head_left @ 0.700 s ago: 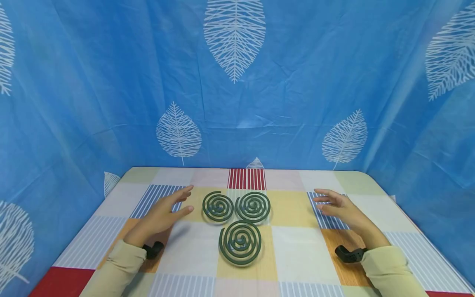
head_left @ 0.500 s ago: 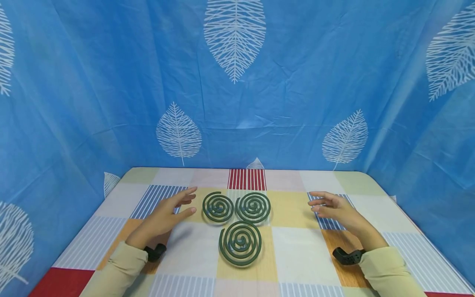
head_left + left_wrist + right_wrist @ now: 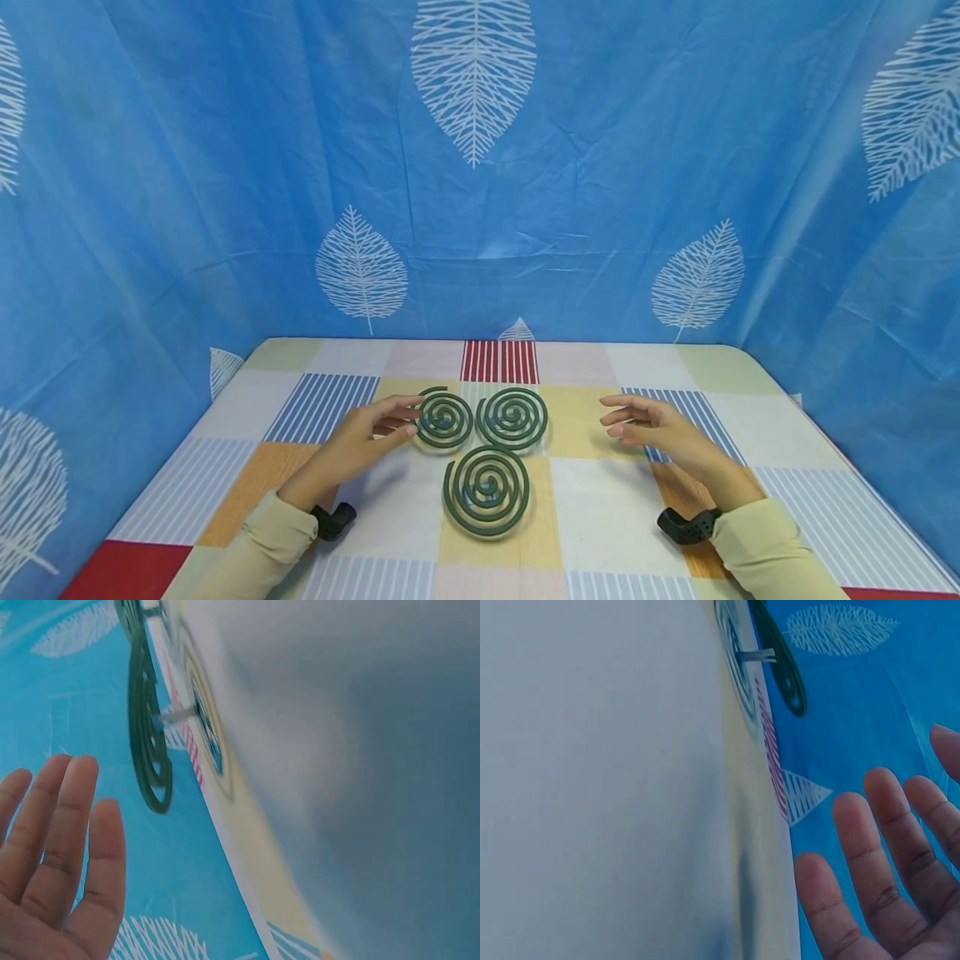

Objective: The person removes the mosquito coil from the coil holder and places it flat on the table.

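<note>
Three dark green spiral mosquito coils lie flat and raised over the table: one at the back left, one at the back right, one in front. A short metal stand holds up a coil in the left wrist view. My left hand overlaps the outer edge of the back left coil in the head view, fingers relaxed, thumb apart, holding nothing. To the right of the coils hovers my right hand, its fingers loosely extended and nothing in them. Another coil shows edge-on in the right wrist view.
A patchwork-patterned cloth covers the table. Blue curtains with white leaf prints enclose its back and both sides. Black wrist devices sit at my left wrist and right wrist.
Both hands have moved inward: the left hand rightward up to the back left coil, the right hand leftward toward the coils. The three coils have stayed in place.
</note>
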`<state>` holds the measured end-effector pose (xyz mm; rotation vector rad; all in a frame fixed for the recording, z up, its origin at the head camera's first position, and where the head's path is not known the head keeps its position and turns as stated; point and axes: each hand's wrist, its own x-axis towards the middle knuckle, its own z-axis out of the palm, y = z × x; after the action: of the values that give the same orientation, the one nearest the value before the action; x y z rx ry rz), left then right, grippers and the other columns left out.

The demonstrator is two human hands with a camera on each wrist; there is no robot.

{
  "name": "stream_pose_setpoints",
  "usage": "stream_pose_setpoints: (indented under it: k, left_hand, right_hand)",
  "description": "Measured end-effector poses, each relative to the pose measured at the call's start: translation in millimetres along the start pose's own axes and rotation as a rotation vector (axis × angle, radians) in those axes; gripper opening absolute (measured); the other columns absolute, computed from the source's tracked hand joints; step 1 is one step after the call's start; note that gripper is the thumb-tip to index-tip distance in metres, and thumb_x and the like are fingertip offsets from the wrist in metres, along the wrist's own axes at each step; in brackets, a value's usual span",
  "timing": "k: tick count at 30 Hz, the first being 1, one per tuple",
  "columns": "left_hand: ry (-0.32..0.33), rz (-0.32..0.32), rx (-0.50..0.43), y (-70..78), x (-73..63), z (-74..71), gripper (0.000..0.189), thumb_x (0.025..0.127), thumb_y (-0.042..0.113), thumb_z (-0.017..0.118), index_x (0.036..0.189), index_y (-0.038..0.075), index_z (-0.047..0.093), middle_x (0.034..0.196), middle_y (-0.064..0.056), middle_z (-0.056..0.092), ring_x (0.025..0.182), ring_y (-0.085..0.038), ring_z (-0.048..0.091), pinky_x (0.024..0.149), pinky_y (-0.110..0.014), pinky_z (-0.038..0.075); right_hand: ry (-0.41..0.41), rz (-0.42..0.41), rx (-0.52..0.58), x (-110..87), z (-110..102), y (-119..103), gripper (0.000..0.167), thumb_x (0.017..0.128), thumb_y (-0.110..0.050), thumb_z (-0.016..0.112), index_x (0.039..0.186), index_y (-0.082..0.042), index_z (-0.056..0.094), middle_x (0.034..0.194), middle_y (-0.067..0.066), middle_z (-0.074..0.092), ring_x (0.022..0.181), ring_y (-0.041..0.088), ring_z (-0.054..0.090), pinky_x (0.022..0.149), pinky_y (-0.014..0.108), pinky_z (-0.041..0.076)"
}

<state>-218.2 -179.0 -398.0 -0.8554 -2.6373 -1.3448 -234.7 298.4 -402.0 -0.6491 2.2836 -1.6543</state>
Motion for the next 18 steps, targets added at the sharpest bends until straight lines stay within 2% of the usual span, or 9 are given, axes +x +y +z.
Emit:
stream_pose_setpoints:
  k: [5, 11, 18]
  left_hand:
    - [-0.05, -0.03, -0.089, 3.9, -1.1, 2.1, 0.046, 0.111, 0.015, 0.065, 0.149, -0.008, 0.057, 0.133, -0.024, 0.072, 0.117, -0.037, 0.071, 0.098, -0.034, 0.058]
    - [-0.116, -0.06, -0.191, 8.3, -3.9, 2.8, 0.051, 0.111, 0.015, 0.063, 0.155, -0.007, 0.051, 0.138, -0.026, 0.069, 0.12, -0.036, 0.069, 0.098, -0.032, 0.057]
    - [-0.197, -0.092, -0.202, 10.4, -5.1, 5.6, 0.056, 0.111, 0.017, 0.064, 0.159, -0.005, 0.047, 0.135, -0.023, 0.071, 0.119, -0.034, 0.069, 0.096, -0.032, 0.055]
  right_hand:
    - [-0.034, -0.04, 0.042, 1.7, 6.5, -1.2, 0.05, 0.11, -0.005, 0.061, 0.15, 0.02, 0.044, 0.124, 0.005, 0.073, 0.111, 0.014, 0.074, 0.091, 0.029, 0.061]
    - [-0.034, -0.051, 0.078, 3.5, 18.8, -3.1, 0.043, 0.109, -0.005, 0.063, 0.147, 0.015, 0.053, 0.121, 0.002, 0.074, 0.108, 0.014, 0.074, 0.09, 0.029, 0.061]
    - [-0.042, -0.089, 0.071, 7.0, 33.0, -4.6, 0.043, 0.109, -0.003, 0.063, 0.143, 0.019, 0.052, 0.117, 0.002, 0.074, 0.105, 0.014, 0.074, 0.089, 0.03, 0.062]
